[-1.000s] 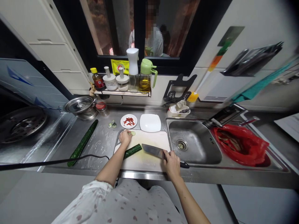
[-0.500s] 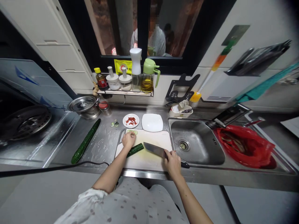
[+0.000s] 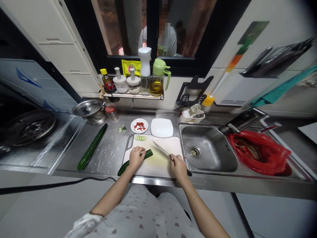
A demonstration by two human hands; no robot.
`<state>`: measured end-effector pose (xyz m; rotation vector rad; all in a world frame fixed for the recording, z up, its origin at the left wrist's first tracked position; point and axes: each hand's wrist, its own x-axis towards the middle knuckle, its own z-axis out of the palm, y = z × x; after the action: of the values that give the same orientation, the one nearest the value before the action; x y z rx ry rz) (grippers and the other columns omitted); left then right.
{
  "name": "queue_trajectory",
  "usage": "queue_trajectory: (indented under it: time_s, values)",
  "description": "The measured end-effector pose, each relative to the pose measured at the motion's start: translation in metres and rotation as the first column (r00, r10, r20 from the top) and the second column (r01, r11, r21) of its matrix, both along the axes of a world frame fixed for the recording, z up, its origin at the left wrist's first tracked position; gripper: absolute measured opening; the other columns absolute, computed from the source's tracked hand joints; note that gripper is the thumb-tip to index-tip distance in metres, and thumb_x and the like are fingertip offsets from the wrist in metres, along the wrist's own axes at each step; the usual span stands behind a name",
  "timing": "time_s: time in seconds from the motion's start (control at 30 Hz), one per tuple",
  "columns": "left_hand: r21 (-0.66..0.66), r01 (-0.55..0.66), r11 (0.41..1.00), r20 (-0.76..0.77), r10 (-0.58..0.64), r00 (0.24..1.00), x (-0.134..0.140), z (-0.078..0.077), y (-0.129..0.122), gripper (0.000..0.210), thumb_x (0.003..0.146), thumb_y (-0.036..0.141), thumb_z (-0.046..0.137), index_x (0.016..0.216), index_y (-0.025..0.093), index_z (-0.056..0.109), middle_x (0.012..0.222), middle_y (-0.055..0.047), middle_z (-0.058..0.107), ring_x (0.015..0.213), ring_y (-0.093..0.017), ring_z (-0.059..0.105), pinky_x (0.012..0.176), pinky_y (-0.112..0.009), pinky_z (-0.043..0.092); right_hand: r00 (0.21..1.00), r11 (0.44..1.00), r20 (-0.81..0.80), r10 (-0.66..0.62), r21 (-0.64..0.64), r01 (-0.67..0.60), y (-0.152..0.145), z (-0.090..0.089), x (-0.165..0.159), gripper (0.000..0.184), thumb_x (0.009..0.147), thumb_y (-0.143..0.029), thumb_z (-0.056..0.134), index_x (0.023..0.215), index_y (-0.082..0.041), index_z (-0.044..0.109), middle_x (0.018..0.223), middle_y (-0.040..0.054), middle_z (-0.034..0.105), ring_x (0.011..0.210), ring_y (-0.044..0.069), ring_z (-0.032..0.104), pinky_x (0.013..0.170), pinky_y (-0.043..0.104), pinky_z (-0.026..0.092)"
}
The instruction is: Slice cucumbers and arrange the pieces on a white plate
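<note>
My left hand [image 3: 136, 158] is closed over the cut cucumber [image 3: 149, 153], which lies slantwise across the white cutting board [image 3: 158, 170]. Its cut end points right, and its uncut end shows at the board's left edge. My right hand [image 3: 178, 167] grips a kitchen knife [image 3: 160, 148] by the handle. The blade points up and left over the board, apart from the cucumber's cut end. A short row of cucumber slices [image 3: 140, 138] lies at the board's upper left corner.
Left of the board lies a whole cucumber [image 3: 92, 147]. A plate of chopped red pieces [image 3: 139, 130] and a white square dish [image 3: 161, 127] stand behind it. The sink [image 3: 208, 150] adjoins on the right, with a red plastic bag [image 3: 260, 155] beyond. A lidded pot [image 3: 90, 110] stands back left.
My left hand has moved from the slices at the board's top back down onto the cucumber. The slices now lie uncovered. The knife has turned, its blade now seen more edge-on.
</note>
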<state>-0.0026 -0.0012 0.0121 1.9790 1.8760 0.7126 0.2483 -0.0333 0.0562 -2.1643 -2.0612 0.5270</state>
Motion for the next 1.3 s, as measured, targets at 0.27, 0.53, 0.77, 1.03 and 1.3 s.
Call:
queue_trajectory:
  time_s: [0.27, 0.53, 0.77, 1.03, 1.3]
  values:
    - [0.052, 0.236, 0.97, -0.02, -0.235, 0.972, 0.004, -0.003, -0.003, 0.023, 0.091, 0.032, 0.053, 0.106, 0.025, 0.069, 0.099, -0.005, 0.068, 0.096, -0.018, 0.059, 0.087, -0.032, 0.044, 0.989, 0.984, -0.104, 0.104, -0.133, -0.118, 0.006, 0.008, -0.028, 0.024, 0.097, -0.022, 0.036, 0.099, -0.014, 0.059, 0.095, 0.0084, 0.067, 0.086, 0.016, 0.059, 0.071, 0.022, 0.032]
    - [0.044, 0.25, 0.967, -0.022, -0.249, 0.968, 0.005, -0.012, -0.006, 0.027, 0.093, 0.031, 0.051, 0.114, 0.029, 0.068, 0.106, -0.003, 0.067, 0.097, -0.015, 0.06, 0.086, -0.027, 0.048, 0.983, 0.948, -0.057, 0.174, -0.261, -0.183, 0.005, 0.017, -0.047, 0.024, 0.096, -0.02, 0.038, 0.115, -0.013, 0.05, 0.097, 0.0119, 0.069, 0.086, 0.019, 0.063, 0.067, 0.024, 0.031]
    - [0.066, 0.261, 0.963, -0.059, -0.258, 0.964, 0.007, -0.013, -0.007, 0.029, 0.092, 0.029, 0.051, 0.116, 0.031, 0.067, 0.106, -0.003, 0.065, 0.098, -0.015, 0.059, 0.087, -0.026, 0.049, 0.98, 0.929, -0.015, 0.198, -0.317, -0.192, 0.001, 0.022, -0.052, 0.026, 0.095, -0.018, 0.035, 0.113, -0.013, 0.053, 0.1, 0.0147, 0.068, 0.092, 0.022, 0.064, 0.069, 0.027, 0.036]
    - [0.069, 0.27, 0.96, -0.071, -0.265, 0.962, 0.008, -0.014, -0.008, 0.03, 0.093, 0.028, 0.05, 0.117, 0.03, 0.067, 0.106, -0.003, 0.065, 0.097, -0.014, 0.059, 0.088, -0.026, 0.049, 0.98, 0.907, 0.001, 0.197, -0.38, -0.182, -0.003, 0.032, -0.055, 0.028, 0.093, -0.016, 0.036, 0.115, -0.012, 0.053, 0.101, 0.0165, 0.068, 0.094, 0.023, 0.064, 0.073, 0.028, 0.039]
    - [0.057, 0.277, 0.959, -0.063, -0.273, 0.96, 0.008, -0.016, -0.008, 0.03, 0.092, 0.029, 0.051, 0.119, 0.031, 0.066, 0.109, -0.003, 0.065, 0.099, -0.015, 0.06, 0.09, -0.027, 0.049, 0.977, 0.904, 0.007, 0.215, -0.381, -0.196, -0.011, 0.038, -0.049, 0.028, 0.092, -0.012, 0.036, 0.11, -0.011, 0.057, 0.097, 0.0163, 0.069, 0.092, 0.022, 0.065, 0.07, 0.027, 0.039]
